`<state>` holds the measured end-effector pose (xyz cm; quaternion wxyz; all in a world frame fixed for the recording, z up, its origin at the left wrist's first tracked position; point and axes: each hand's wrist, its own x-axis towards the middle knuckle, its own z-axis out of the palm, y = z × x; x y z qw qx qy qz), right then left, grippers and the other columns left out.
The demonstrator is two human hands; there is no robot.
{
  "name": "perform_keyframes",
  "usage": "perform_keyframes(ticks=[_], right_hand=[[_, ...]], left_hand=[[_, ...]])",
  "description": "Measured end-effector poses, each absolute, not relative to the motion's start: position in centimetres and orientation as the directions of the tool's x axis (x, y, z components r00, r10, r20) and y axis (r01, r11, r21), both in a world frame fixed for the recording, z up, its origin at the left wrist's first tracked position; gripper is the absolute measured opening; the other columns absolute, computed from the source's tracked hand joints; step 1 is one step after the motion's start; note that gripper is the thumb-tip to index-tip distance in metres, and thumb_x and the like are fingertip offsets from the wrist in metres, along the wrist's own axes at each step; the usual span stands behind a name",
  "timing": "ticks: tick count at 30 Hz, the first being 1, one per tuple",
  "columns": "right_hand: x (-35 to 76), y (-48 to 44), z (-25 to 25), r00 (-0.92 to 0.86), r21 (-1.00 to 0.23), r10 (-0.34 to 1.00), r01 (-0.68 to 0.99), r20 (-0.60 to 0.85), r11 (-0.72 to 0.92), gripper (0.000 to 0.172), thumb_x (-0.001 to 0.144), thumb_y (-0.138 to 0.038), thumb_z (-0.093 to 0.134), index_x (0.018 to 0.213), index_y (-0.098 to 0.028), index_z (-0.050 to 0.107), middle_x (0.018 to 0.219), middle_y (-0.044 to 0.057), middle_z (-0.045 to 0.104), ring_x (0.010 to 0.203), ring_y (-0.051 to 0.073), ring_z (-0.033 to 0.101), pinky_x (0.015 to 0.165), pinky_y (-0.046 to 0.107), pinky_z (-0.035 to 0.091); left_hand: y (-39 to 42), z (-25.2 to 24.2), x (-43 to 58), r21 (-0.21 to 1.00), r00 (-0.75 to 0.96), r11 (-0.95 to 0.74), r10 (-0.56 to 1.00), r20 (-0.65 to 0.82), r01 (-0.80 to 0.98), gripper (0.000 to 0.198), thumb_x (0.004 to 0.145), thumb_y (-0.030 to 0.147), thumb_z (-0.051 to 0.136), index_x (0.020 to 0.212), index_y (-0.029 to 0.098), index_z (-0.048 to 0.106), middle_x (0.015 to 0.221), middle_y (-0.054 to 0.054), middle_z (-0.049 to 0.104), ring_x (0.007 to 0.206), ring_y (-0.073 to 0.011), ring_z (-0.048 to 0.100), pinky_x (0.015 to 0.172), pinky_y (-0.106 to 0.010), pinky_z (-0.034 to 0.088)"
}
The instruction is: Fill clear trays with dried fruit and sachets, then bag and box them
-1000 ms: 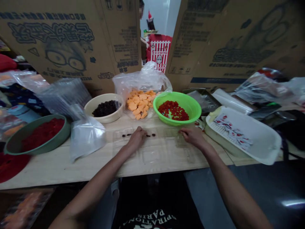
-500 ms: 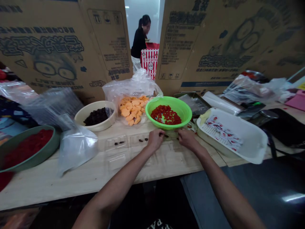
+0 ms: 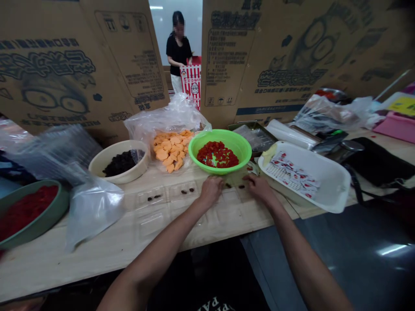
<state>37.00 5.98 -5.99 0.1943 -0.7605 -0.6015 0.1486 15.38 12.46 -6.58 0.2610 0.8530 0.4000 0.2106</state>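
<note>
My left hand (image 3: 211, 190) is over the clear plastic trays, its fingers curled together; what they hold, if anything, is hidden. To its right, my right hand (image 3: 259, 187) has its fingers loosely stretched, with nothing visible in them. Between the hands, small dark dried-fruit-like pieces (image 3: 241, 187) lie in a tray compartment. More such pairs sit in the clear tray (image 3: 142, 199) at the left and the one beside it. A green bowl (image 3: 246, 149) of red diced pieces (image 3: 223, 159) stands just beyond my hands.
A cream bowl (image 3: 94, 162) of dark pieces and a plastic bag of orange slices (image 3: 170, 151) stand behind the trays. At left are a green basin (image 3: 63, 198) and clear bags (image 3: 94, 203). A white basket (image 3: 333, 181) holds sachets. Beyond large cartons (image 3: 123, 56), a person stands by a striped box.
My right hand has loosened and moved slightly away from the dark pieces, now visible in the tray. My left hand stays over the trays. The view has shifted right; the distant person has turned.
</note>
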Motion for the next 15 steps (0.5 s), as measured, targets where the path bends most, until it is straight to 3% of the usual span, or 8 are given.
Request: perform_keyframes(ticks=[5,10,15], right_hand=[[37.6,5.8,-5.4,0.103,-0.424,0.994,0.902,0.025,-0.083,0.04,0.083,-0.005,0.045,0.114,-0.012,0.07,0.114,0.013,0.072,0.103,0.021,0.066,0.091,0.029,0.047],[32.8,6.9,-5.5,-0.032,-0.317,0.999,0.948,-0.033,0.02,0.038,0.086,-0.012,0.05,0.118,-0.012,0.069,0.109,0.013,0.074,0.101,0.021,0.068,0.092,0.028,0.046],[29.6,7.8,-5.6,-0.011,-0.243,0.997,0.97,-0.073,-0.007,0.027,0.085,-0.016,0.053,0.101,-0.009,0.074,0.091,0.02,0.075,0.091,0.027,0.07,0.084,0.033,0.048]], left_hand=[[12.3,-7.8,13.2,0.501,0.724,-0.71,0.655,0.214,0.495,0.017,0.09,0.012,0.053,0.094,0.014,0.069,0.101,-0.014,0.066,0.102,-0.0255,0.059,0.099,-0.043,0.046],[12.2,-9.0,12.9,0.543,0.658,-0.694,0.688,0.306,0.473,0.028,0.085,0.01,0.054,0.112,0.013,0.062,0.116,-0.014,0.053,0.109,-0.024,0.054,0.094,-0.039,0.051],[12.6,-9.4,13.1,0.524,0.692,-0.714,0.662,0.289,0.464,0.022,0.085,0.009,0.049,0.098,0.011,0.067,0.113,-0.016,0.054,0.11,-0.0253,0.054,0.098,-0.041,0.05]])
